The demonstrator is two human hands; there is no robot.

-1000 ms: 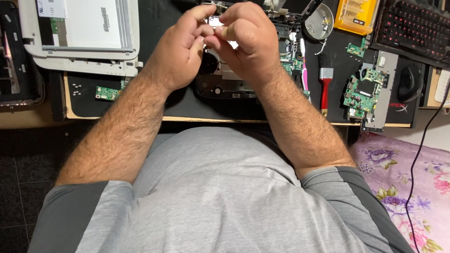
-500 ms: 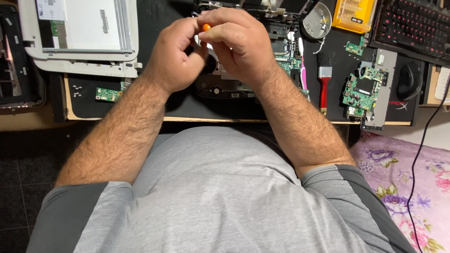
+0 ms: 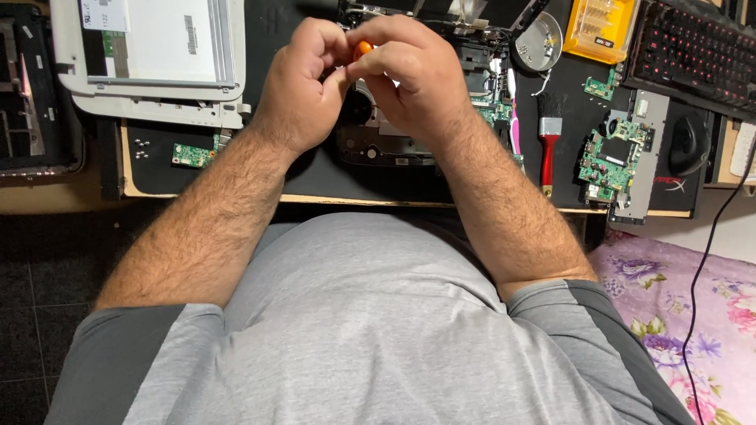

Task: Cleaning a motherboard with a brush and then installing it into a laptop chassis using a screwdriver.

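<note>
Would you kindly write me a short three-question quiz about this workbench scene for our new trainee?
1. True or false: the left hand and right hand are closed together around a small orange item.
2. Which tool lies right of the right forearm on the black mat? A. red-handled brush B. hammer C. scissors
3. Fill in: the grey screen panel lies to the ___ of the hands.

Key: 1 true; 2 A; 3 left. What the orange item is cannot be told, since the fingers cover most of it.
</note>
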